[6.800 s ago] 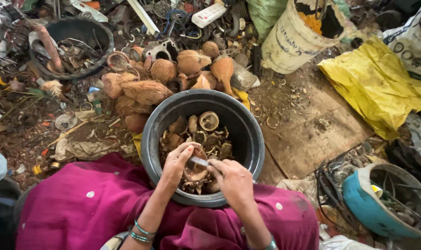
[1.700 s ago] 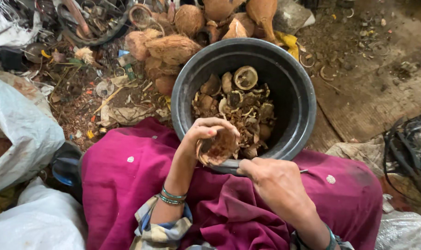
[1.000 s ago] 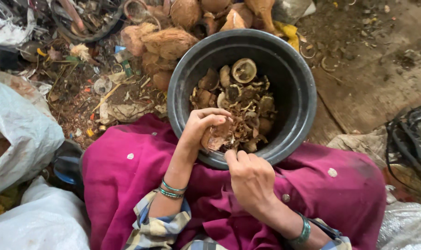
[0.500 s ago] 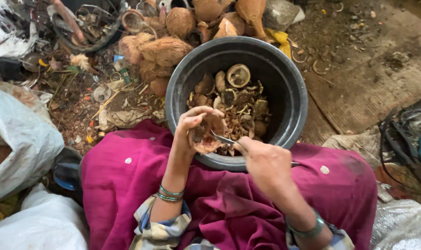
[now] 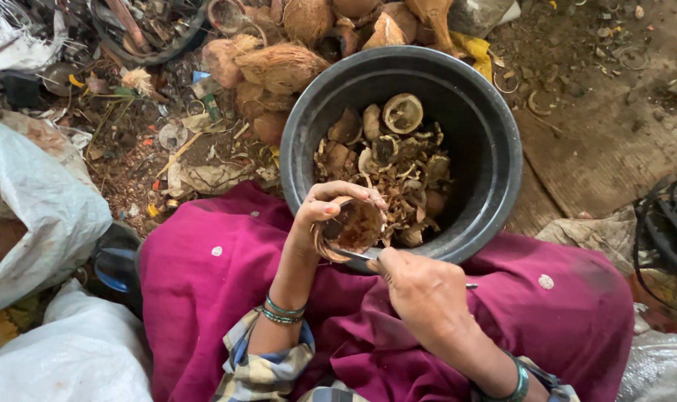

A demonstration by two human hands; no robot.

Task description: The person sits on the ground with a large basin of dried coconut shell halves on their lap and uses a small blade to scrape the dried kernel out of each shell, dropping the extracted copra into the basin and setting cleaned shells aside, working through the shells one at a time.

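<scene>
My left hand (image 5: pixel 325 216) grips a brown half coconut shell (image 5: pixel 353 227) over the near rim of a large black tub (image 5: pixel 495 141). My right hand (image 5: pixel 420 286) is closed around a metal knife (image 5: pixel 357 255), whose blade reaches the lower edge of the shell. The tub holds several coconut shell pieces (image 5: pixel 387 160) and husk scraps. It rests against my lap, which is covered in magenta cloth (image 5: pixel 204 283).
Whole husked coconuts (image 5: pixel 279 63) lie piled beyond the tub. Litter and another dark basin (image 5: pixel 148 30) are at the upper left. White sacks (image 5: pixel 40 216) sit at my left. Bare boards (image 5: pixel 599 126) lie to the right, with dark wires (image 5: pixel 670 231) at the right edge.
My left hand keeps hold of the shell throughout. Over the last second my right hand brought the knife up to the shell's lower edge. The view shifted slightly.
</scene>
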